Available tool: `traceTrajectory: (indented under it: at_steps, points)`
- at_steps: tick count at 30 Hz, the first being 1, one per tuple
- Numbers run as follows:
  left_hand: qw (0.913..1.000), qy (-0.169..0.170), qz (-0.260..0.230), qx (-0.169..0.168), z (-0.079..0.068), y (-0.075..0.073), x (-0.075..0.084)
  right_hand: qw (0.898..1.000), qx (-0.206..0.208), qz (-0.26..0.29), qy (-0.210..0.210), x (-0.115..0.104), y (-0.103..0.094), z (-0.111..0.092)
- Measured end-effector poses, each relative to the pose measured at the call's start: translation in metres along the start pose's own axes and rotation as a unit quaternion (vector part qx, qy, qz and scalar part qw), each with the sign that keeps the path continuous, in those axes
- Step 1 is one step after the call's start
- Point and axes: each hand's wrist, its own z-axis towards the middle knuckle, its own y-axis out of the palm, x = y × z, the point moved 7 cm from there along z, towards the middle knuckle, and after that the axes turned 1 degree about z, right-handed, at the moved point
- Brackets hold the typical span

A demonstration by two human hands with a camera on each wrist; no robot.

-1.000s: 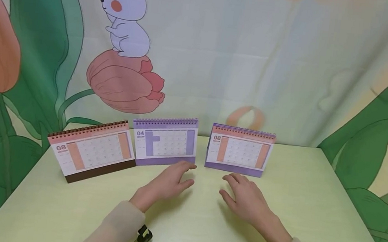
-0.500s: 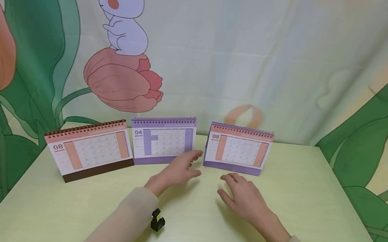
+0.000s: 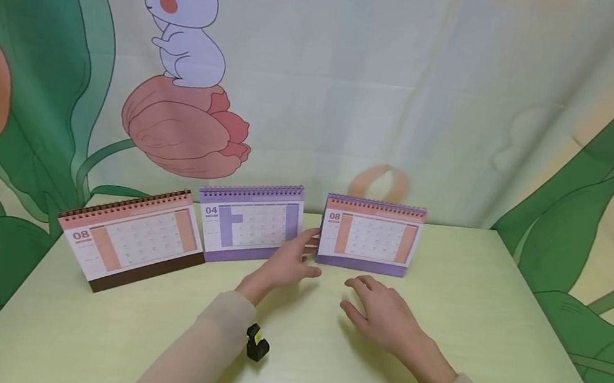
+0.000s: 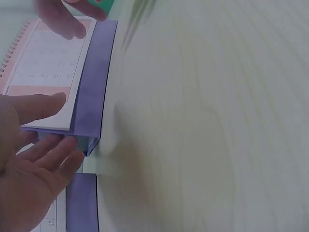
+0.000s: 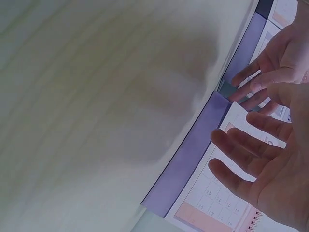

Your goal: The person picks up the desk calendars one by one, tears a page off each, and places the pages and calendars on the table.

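Note:
Three desk calendars stand in a row at the back of the pale green table [image 3: 494,336]. The left calendar [image 3: 133,239] has a brown base, the middle calendar [image 3: 250,223] is purple and shows 04, and the right calendar [image 3: 371,236] has a purple base [image 4: 91,87] and shows 08. My left hand [image 3: 306,251] reaches into the gap between the middle and right ones. Its fingers are straight, at the right calendar's left edge, and its thumb [image 4: 38,106] lies in front of the page. My right hand [image 3: 358,290] hovers with spread fingers [image 5: 241,145] just in front of that calendar.
A fabric backdrop [image 3: 352,84] printed with a rabbit and leaves hangs right behind the calendars. A small black clip [image 3: 257,343] sits by my left sleeve. Bare tabletop lies to the right of the calendars and in front of my hands.
My left hand has moved forward and right, from in front of the middle calendar to the right calendar's left edge. The right hand has stayed about where it was.

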Motion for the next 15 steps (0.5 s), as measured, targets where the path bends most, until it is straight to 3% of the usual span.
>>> traceTrajectory:
  at_steps: [9,15]
  points:
    - [0.9999,0.003,-0.003,0.011,0.0025,0.0026,-0.0001,1.000,-0.003,0.004,0.006,0.0015,0.0001,-0.0021]
    - [0.9995,-0.019,-0.005,0.024,0.0090,0.0040,-0.0058,1.000,-0.013,0.015,0.011,0.0015,0.0019,-0.0027]
